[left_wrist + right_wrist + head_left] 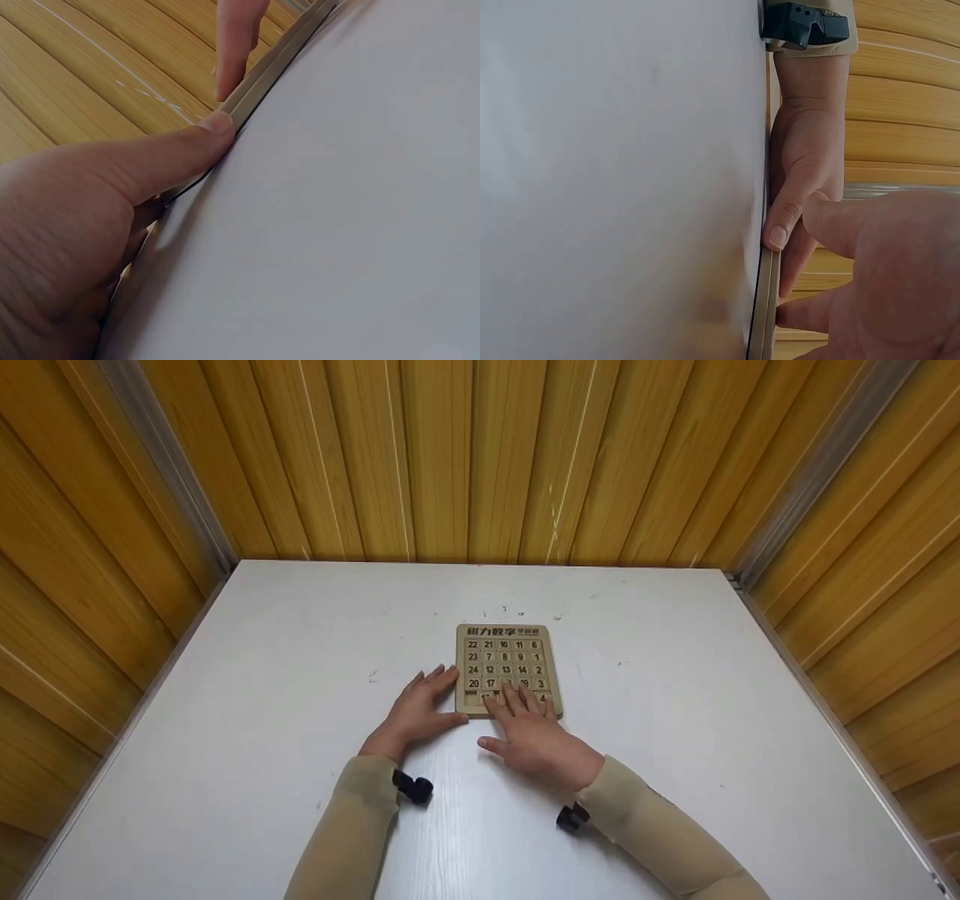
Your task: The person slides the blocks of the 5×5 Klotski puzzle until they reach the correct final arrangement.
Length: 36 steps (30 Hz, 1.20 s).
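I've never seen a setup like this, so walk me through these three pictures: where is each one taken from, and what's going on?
There's no robot here, just a person's bare left hand and right hand, with beige sleeves. The widest picture comes from a camera on the person's head, looking forward and down. The other two come from cameras on the wrists, probably those small black devices; they show the board nearly edge-on.

That flat board, with numbered tiles, lies on a white table. It isn't lifted: the left hand braces it, thumb against the near edge, while the right hand's fingers lie over tiles in the near rows.
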Each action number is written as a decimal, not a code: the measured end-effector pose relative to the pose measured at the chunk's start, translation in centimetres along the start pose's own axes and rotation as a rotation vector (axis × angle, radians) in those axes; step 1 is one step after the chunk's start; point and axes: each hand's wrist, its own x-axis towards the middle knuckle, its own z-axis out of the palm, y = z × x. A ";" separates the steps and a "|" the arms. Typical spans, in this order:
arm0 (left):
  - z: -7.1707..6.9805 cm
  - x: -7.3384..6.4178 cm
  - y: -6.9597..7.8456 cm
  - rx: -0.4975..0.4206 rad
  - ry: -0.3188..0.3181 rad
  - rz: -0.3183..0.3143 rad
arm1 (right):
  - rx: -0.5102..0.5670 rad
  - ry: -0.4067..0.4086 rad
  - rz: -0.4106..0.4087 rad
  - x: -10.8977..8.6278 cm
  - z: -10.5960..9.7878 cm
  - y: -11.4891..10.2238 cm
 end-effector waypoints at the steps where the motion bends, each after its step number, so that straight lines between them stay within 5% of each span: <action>1: 0.0 0.0 0.0 0.000 0.001 0.000 | 0.004 0.000 0.005 -0.1 0.0 0.1; 17: -0.1 0.0 -0.1 -0.008 0.002 0.031 | 0.034 0.006 0.007 -0.1 -0.2 0.5; 36: 0.0 0.2 -0.1 0.017 -0.008 0.013 | 0.046 0.055 -0.005 3.2 -0.7 -0.5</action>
